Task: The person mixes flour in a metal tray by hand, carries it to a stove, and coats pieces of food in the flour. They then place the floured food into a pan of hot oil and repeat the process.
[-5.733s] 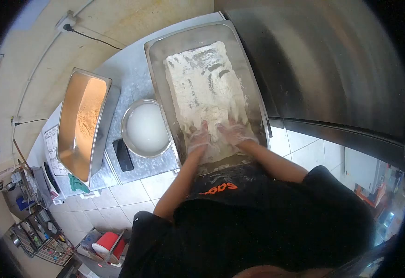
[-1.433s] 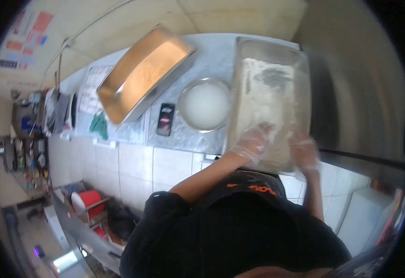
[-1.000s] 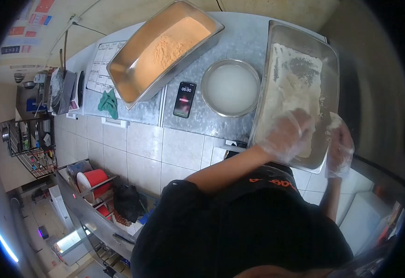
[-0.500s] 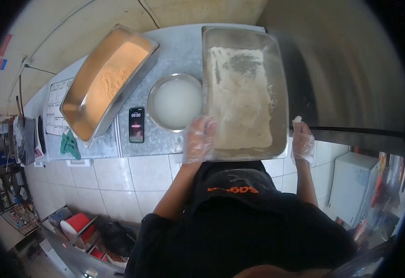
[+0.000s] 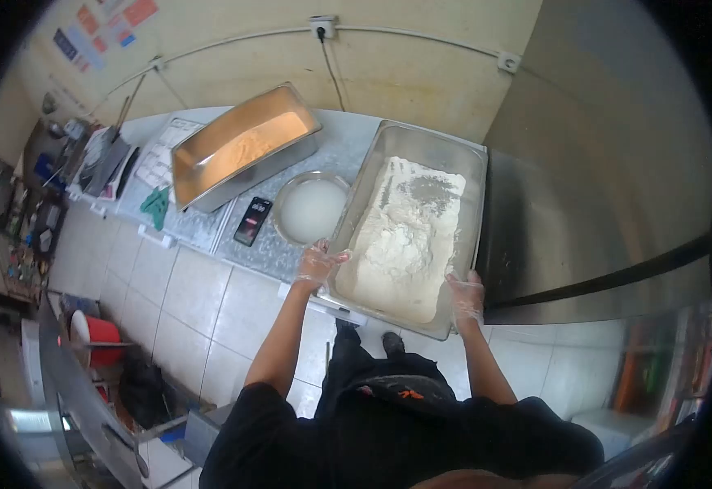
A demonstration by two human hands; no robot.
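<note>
A deep metal pan (image 5: 471,183) holds white flour (image 5: 441,213), with a lumpy mound (image 5: 401,248) in its middle and a grey patch where the bottom shows through. My left hand (image 5: 319,265), in a clear plastic glove, grips the pan's left rim near the front, thumb over the edge. On the opposite rim, my gloved right hand (image 5: 467,298) holds the front right side. Part of its fingers is hidden by the pan wall. Just left of the pan stands a round metal bowl (image 5: 311,213) of cloudy whitish liquid.
A second deep metal pan (image 5: 290,151) with orange-tinted powder (image 5: 250,147) sits tilted at the back left. A phone (image 5: 253,221), a green cloth (image 5: 155,207) and a gridded sheet (image 5: 160,159) lie on the metal worktop (image 5: 213,224). A steel panel (image 5: 584,204) rises close on the right.
My right hand has come in from beyond the pan to its right rim. My left hand stays at the left rim. The flour now shows a raised mound. The head view has turned and shifted.
</note>
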